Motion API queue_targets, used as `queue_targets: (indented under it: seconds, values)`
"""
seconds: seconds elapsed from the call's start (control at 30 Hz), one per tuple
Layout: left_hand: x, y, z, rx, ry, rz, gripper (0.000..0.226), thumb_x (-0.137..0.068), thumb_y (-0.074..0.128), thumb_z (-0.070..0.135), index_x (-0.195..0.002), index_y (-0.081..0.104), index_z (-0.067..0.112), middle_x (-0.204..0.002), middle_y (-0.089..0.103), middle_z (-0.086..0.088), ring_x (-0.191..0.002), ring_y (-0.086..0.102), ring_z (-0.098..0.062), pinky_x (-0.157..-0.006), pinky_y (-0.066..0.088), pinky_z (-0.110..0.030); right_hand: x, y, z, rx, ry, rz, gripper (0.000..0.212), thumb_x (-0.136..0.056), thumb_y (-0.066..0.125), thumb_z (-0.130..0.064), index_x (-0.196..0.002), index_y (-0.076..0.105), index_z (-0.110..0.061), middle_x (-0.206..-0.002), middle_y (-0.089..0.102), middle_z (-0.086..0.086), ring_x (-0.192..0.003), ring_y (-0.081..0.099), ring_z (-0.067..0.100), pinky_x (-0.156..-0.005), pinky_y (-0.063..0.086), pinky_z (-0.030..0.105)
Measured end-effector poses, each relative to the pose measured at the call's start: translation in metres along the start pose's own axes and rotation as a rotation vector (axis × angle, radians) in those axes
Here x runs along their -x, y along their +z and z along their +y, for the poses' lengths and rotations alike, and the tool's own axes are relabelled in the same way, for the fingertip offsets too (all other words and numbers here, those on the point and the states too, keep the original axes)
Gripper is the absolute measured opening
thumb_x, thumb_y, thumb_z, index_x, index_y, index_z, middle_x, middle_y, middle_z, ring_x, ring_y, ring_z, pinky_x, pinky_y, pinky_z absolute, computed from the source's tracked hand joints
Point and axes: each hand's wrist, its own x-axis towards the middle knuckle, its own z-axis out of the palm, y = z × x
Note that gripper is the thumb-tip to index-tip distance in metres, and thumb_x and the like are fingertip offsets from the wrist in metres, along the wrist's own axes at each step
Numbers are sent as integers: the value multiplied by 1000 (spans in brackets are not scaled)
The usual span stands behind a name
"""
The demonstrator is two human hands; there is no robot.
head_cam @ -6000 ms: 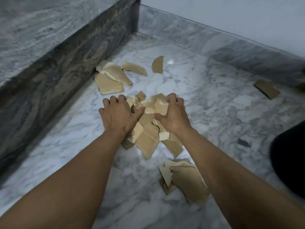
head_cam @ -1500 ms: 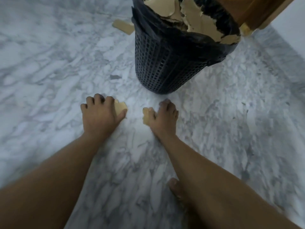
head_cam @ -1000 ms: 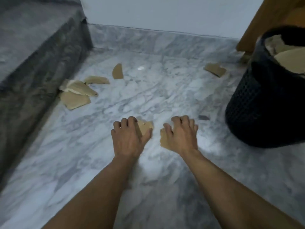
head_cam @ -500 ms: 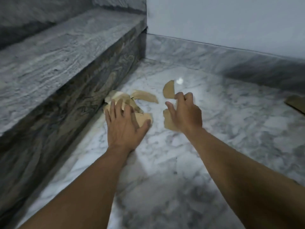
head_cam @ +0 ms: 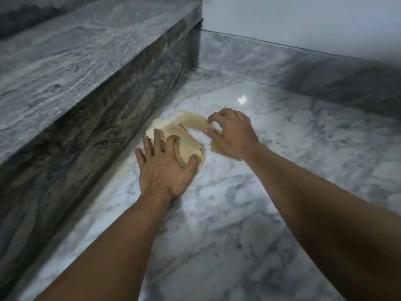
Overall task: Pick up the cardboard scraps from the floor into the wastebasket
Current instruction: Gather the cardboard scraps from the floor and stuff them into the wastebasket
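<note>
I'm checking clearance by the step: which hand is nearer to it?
Left. The left hand grips scraps right beside the step; the right hand pinches a scrap farther out on the floor, beyond those scraps.

"That white, grey-veined marble floor (head_cam: 238, 213) is polished glossy. See the bright glint on it?"

"Yes. The dark swirled stone step (head_cam: 86, 61) looks duller, its grey top rough-grained."

"And the tan cardboard scraps (head_cam: 186, 140)?"

"Matt paperboard, ragged at the torn edges. The pale wall (head_cam: 303, 18) looks like smooth, matt paint."
</note>
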Motion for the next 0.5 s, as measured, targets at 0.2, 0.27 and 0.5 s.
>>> queue_targets:
  seconds: [0.2, 0.27, 0.5]
  values:
    - [5, -4, 12, -54, 73, -62, 89, -84, 26, 76, -162, 9, 35, -171, 10, 0, -156, 2, -26, -125, 3, -50, 38, -9, 22, 7, -13, 111, 13, -97, 57, -29, -102, 63, -19, -108, 62, 0, -101, 56, 32, -87, 41, 43]
    - [15, -3, 28, -57, 105, -63, 87, -84, 27, 76, -161, 17, 37, -169, 16, 0, -155, 6, -27, -125, 6, -49, 53, -14, 29, 45, -2, 111, 25, -97, 52, -28, -118, 64, -25, -114, 60, 2, -102, 54, 33, -90, 42, 45]
    - [37, 21, 99, 12, 273, -79, 78, -81, 38, 75, -148, 43, 36, -156, 34, -2, -151, 13, -32, -123, 10, -55, 121, -55, 88, 148, 234, 125, 32, -96, 59, -47, -105, 69, -18, -123, 58, 4, -104, 54, 34, -88, 40, 45]
